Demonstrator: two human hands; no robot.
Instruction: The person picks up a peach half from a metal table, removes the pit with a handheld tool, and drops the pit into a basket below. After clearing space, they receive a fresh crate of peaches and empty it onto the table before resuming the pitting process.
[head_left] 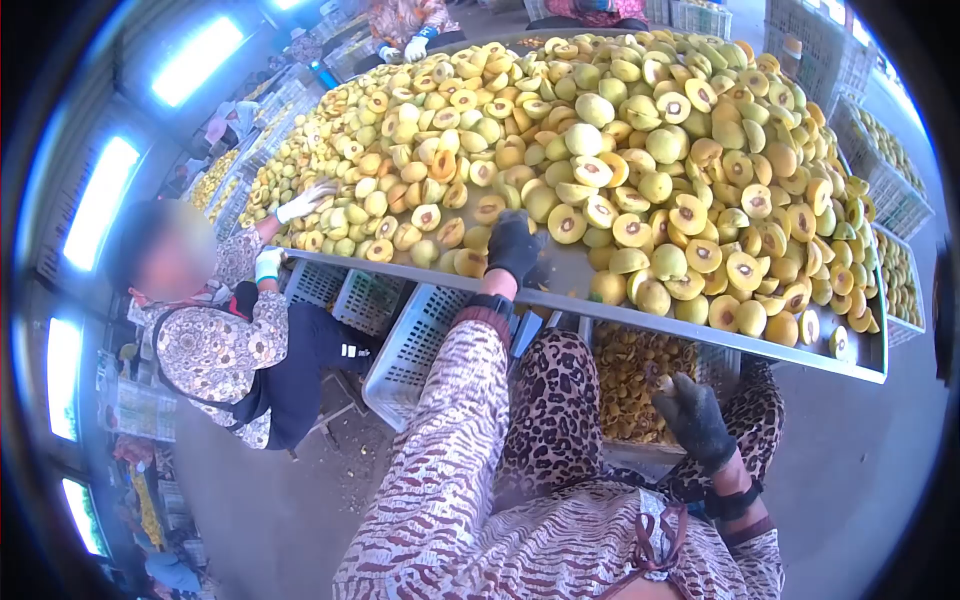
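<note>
My left hand, in a dark glove, reaches over the near edge of the metal table. Its back faces me and its fingertips are hidden, beside halved yellow peaches. My right hand, also gloved, is curled closed above my lap, below the table edge. A small pale tip shows at its fingers; I cannot make out what it belongs to. Many peach halves on the table show brown pits or pit hollows, while others lie skin side up.
A crate of peach scraps stands under the table by my knees. White plastic crates are to its left. A seated co-worker reaches onto the table at left. Filled crates line the right side.
</note>
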